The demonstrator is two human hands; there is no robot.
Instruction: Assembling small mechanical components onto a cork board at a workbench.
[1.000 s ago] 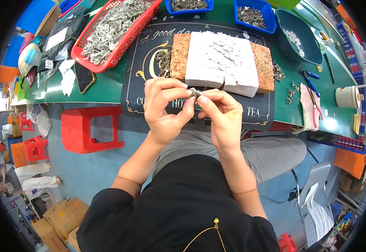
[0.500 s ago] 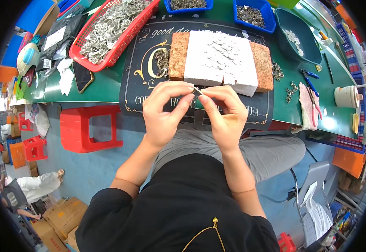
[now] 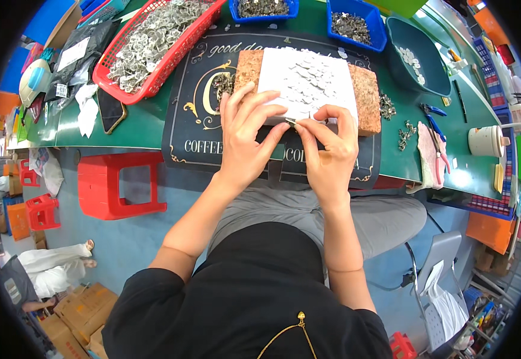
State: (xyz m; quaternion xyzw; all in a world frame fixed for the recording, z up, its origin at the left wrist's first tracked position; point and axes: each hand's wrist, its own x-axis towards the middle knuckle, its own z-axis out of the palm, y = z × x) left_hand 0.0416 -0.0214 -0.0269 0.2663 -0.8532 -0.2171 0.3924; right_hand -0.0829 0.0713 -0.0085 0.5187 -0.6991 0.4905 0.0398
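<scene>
Both my hands meet in front of the white block (image 3: 278, 99), at its near edge. My right hand (image 3: 333, 149) pinches a small dark metal piece (image 3: 291, 121) between thumb and forefinger; its exact kind is too small to make out. My left hand (image 3: 243, 140) is open beside it, thumb tip against the piece, the forefinger lifted off and the other fingers spread toward the block. Many small flat whitish pieces (image 3: 311, 75) lie overlapping on top of the block. A brown brick (image 3: 248, 67) stands at its left side and another brick (image 3: 366, 102) at its right.
A black printed mat (image 3: 194, 131) lies under the blocks. Around it are a red basket (image 3: 150, 88) of metal parts, blue trays (image 3: 356, 42), a dark green basin (image 3: 401, 75), blue-handled pliers (image 3: 435, 127), pink-handled pliers (image 3: 444, 160) on a cloth, a phone (image 3: 111, 113) and a white cup (image 3: 485, 141).
My hands have moved slightly forward toward the block. The left forefinger has come away from the thumb and the left fingers have spread; the right hand still pinches the small metal piece.
</scene>
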